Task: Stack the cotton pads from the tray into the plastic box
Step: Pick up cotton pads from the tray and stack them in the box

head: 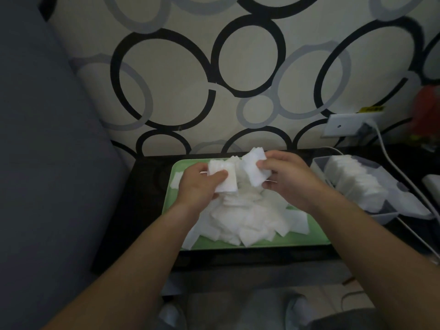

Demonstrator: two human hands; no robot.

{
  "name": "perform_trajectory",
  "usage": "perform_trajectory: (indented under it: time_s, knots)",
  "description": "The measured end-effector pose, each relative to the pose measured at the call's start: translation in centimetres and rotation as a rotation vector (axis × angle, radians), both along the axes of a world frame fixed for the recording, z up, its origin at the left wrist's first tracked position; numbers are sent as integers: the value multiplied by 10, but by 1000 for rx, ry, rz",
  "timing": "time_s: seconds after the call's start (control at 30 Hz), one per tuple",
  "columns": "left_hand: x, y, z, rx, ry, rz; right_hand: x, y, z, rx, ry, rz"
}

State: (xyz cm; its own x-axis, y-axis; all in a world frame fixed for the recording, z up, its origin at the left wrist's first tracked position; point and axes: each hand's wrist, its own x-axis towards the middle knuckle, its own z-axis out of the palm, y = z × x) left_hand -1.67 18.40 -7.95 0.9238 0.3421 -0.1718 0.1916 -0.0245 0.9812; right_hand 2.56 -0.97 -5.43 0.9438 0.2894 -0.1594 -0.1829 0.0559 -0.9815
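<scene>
1. Fingers (217,176) of the left hand (200,186) curl round a small stack of cotton pads (226,178). The thumb presses on its front face, and the stack is held above the far half of the green tray (317,233).
2. The right hand (288,179) pinches a second stack (253,169) between thumb and curled fingers. This stack is tilted and sits slightly higher than the first.
3. The two stacks are just beside each other and may touch at their inner edges, but the white blurs together there.
4. The tray lies on a dark tabletop (147,201). A loose heap of pads (242,217) fills its middle and spreads towards the near and right rims.
5. A clear plastic box (387,216) stands on the tabletop just to the right of the tray.
6. Inside the box, a packed row of pads (354,182) stands on edge, running from its far end towards the near end.
7. A white cable (390,164) runs from a wall socket (342,126) down past the right side of the box.
8. A grey cushion (47,139) fills the left side of the view.
</scene>
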Motion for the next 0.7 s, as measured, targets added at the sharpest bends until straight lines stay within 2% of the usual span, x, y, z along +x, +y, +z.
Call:
perform_trajectory:
  time_s: [0.27, 0.5, 0.7]
  knots:
    - [-2, -18, 7, -152, -23, -64, -9, 16, -3, 101, 119, 54]
    - [-3, -22, 12, -198, -56, -102, -9, 15, -2, 11, 95, 13]
    - [-3, -19, 17, -131, -96, -125, -10, 19, 0, -69, 69, 23]
